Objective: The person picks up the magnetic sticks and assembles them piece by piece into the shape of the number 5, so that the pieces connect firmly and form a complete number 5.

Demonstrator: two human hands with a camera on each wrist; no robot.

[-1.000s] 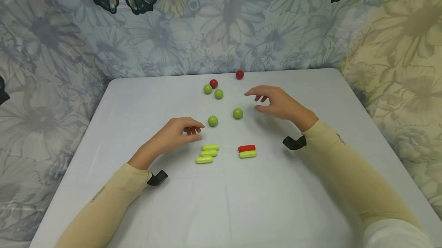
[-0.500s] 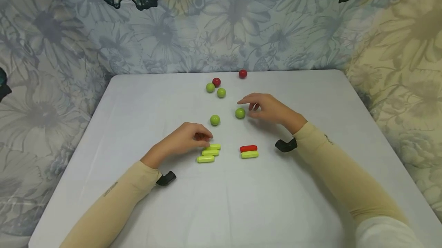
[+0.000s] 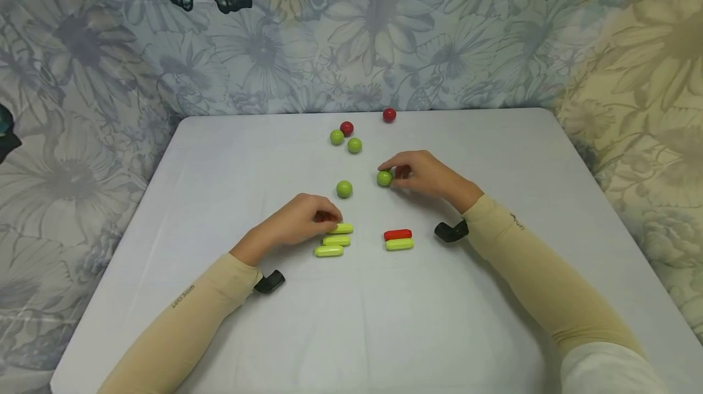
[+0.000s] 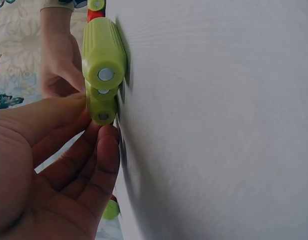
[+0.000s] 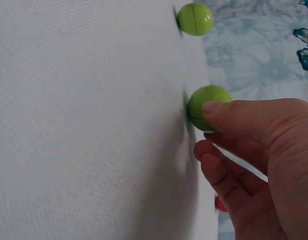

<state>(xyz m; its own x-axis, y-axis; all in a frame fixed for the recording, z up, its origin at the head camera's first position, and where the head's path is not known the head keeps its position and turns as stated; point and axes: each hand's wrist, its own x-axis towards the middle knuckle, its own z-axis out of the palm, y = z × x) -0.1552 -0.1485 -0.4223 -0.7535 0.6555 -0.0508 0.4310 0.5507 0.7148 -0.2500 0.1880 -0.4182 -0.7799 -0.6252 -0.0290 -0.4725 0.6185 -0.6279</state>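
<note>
My left hand (image 3: 303,218) pinches the farthest of three yellow-green ribbed rods, the far rod (image 3: 345,229), between thumb and fingers. In the left wrist view, round silver discs show in the rods' ends, and the nearest rod (image 4: 102,50) partly covers the held one. My right hand (image 3: 431,177) pinches a green ball (image 3: 384,179), its thumb (image 5: 239,114) on the side facing the wrist camera. Just beyond the left fingertips lies another green ball (image 3: 344,189). The other two rods, a middle rod (image 3: 337,240) and a near rod (image 3: 328,251), rest beside each other.
Right of the yellow-green rods, a red rod (image 3: 398,235) lies against another green rod (image 3: 400,244). Farther back sit two green balls (image 3: 354,146) with a red ball (image 3: 346,128). A second red ball (image 3: 389,115) is near the far edge of the white-covered table (image 3: 351,327).
My left hand has come right to the rods and taken hold of the farthest, shifting it slightly away from the others. The right hand has moved left and closed on the green ball.
</note>
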